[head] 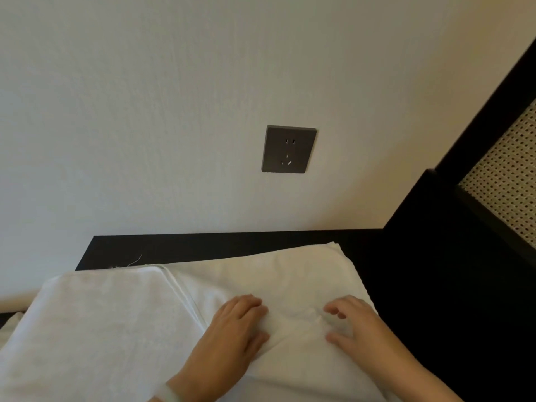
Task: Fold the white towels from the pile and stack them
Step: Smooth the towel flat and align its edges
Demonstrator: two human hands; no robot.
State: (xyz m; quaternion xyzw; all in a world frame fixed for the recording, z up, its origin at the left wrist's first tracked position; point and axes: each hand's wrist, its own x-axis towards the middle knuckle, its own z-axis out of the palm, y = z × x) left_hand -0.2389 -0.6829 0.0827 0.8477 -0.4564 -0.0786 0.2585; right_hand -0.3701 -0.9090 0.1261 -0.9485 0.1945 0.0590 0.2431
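folded towel [101,329] done, at desk [203,245] left edge. second towel [290,274] touching it, partly folded, likely unfinished. left hand [232,329] fingers together, pinching ridge; right hand [356,326] fingers spread, pressing. stacking remains.

Below-left of the socket [288,149]: folded stack [95,329] runs off the left and bottom edges, layer count unreadable. Straight below: towel [290,274] near end cropped at the bottom, partly under both hands. Left hand [235,326] fingertips buried in the fold it pinches; wristband [168,394] cropped. Right hand [352,323] forearm cropped. Bench [203,245] mostly covered; specks [135,261] on it too small to identify. Cane panel [507,175], right of socket, cut off.
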